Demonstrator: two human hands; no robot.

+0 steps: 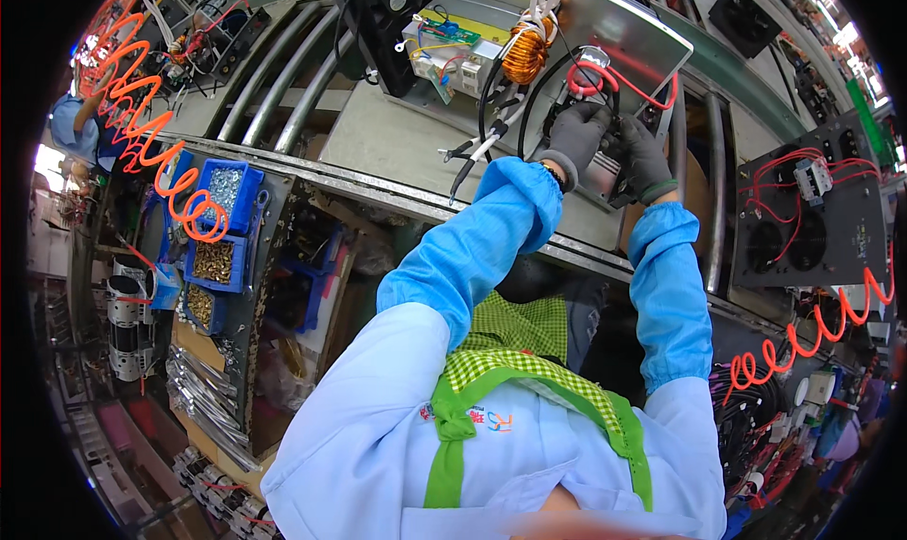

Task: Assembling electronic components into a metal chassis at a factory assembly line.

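Observation:
Both my hands wear dark grey gloves and work close together inside an open metal chassis (619,20). My left hand (574,141) has its fingers bent and closed just below a red wire coil (588,77); what they grip is hidden. Beside it, my right hand (642,157) is closed too, fingertips toward the left hand's, and whatever is in them is too small to make out. A copper-wound ring coil (526,53) stands left of the red wire. Thick white cables with dark ends (487,145) hang out toward me, next to a black cable loop.
A power unit with a green circuit board (452,34) sits left in the chassis. Metal rollers (283,77) flank the bench. Blue bins of screws (227,195) stand at left, near an orange coiled hose (156,115). A black fan panel with red wires (808,205) is at right.

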